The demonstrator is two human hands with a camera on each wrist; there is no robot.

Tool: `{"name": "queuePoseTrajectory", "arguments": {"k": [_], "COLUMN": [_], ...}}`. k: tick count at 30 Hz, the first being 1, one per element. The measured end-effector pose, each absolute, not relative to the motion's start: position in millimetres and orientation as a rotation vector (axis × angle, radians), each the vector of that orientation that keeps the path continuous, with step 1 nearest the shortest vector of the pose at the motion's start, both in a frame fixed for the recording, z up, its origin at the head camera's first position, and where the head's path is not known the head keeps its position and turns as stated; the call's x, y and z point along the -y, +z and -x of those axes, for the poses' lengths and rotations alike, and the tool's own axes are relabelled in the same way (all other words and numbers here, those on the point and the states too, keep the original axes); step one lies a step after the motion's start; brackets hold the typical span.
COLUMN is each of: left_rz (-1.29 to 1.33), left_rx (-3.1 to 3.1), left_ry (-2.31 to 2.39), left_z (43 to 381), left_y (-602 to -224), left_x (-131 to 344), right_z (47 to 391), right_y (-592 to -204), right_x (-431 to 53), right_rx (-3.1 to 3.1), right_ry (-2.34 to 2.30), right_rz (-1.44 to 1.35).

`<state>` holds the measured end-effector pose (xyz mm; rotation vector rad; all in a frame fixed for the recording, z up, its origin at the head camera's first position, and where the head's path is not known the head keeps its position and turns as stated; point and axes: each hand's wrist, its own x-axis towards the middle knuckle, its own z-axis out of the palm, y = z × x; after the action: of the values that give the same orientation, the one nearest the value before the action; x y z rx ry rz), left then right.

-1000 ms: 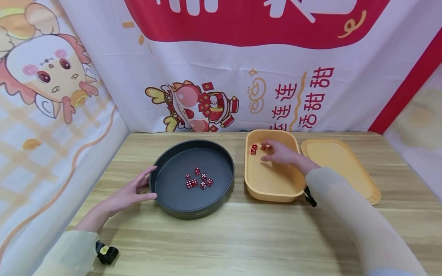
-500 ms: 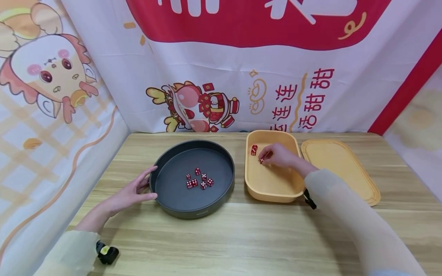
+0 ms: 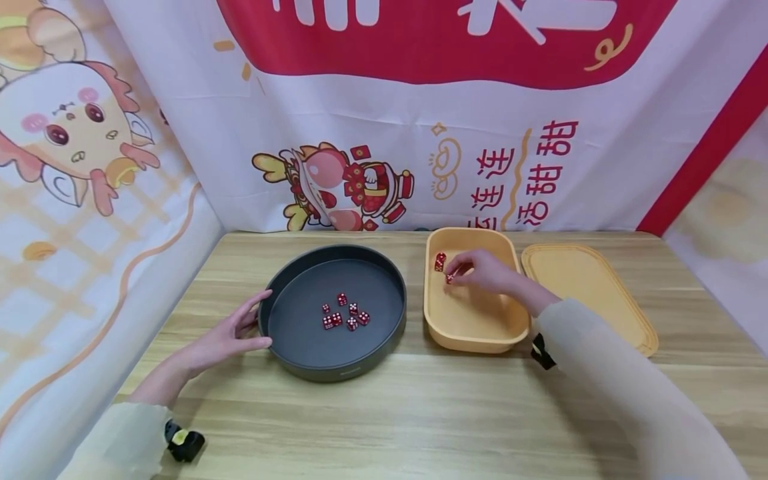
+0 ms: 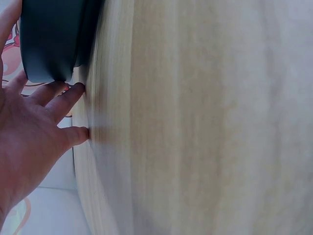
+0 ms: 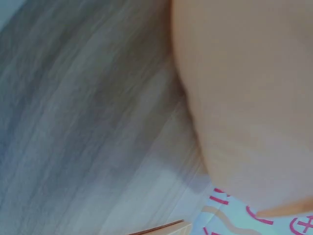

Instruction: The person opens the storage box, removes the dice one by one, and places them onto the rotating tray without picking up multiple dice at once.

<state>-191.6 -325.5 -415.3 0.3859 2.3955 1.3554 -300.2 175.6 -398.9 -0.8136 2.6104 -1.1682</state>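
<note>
My right hand [image 3: 480, 270] reaches into the orange box [image 3: 474, 327] and pinches a red die [image 3: 449, 279] between thumb and fingers. Just behind that die, near the box's back left corner, a pair of red dice [image 3: 441, 262] sits close together. My left hand [image 3: 231, 333] is at the left side of a round dark grey pan [image 3: 336, 267], fingers spread. In the left wrist view its fingertips touch the pan's wall [image 4: 49, 39] and the wooden table. Several red dice [image 3: 353, 309] with white dots lie in the middle of the pan.
An orange lid [image 3: 591, 287] lies flat on the wooden table [image 3: 372, 427], right of the box. Behind the table hangs a printed cloth [image 3: 384, 127]. A blurred peach surface fills much of the right wrist view; I cannot tell what it is.
A second ago my right fingers were apart at a die near the box's back; now they pinch it, further forward and left. The left hand and pan have stayed put.
</note>
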Motion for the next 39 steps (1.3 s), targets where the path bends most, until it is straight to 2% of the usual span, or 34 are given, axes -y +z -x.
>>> {"name": "queuePoseTrajectory", "arguments": {"k": [20,39], "left_rz": [-0.388,-0.397], "left_rx": [-2.402,-2.385], "left_ry": [1.349,1.369], "left_z": [191.9,193.6], "left_y": [-416.9,-418.3], "left_x": [326.4,326.8], "right_z": [277.2,277.3], "right_y": [-350.4,-358.3], "right_x": [-130.3,-44.6], "right_rx": [-2.51,-2.44], "right_ry": [-1.345,-1.235], "right_rz": [0.858,0.915]}}
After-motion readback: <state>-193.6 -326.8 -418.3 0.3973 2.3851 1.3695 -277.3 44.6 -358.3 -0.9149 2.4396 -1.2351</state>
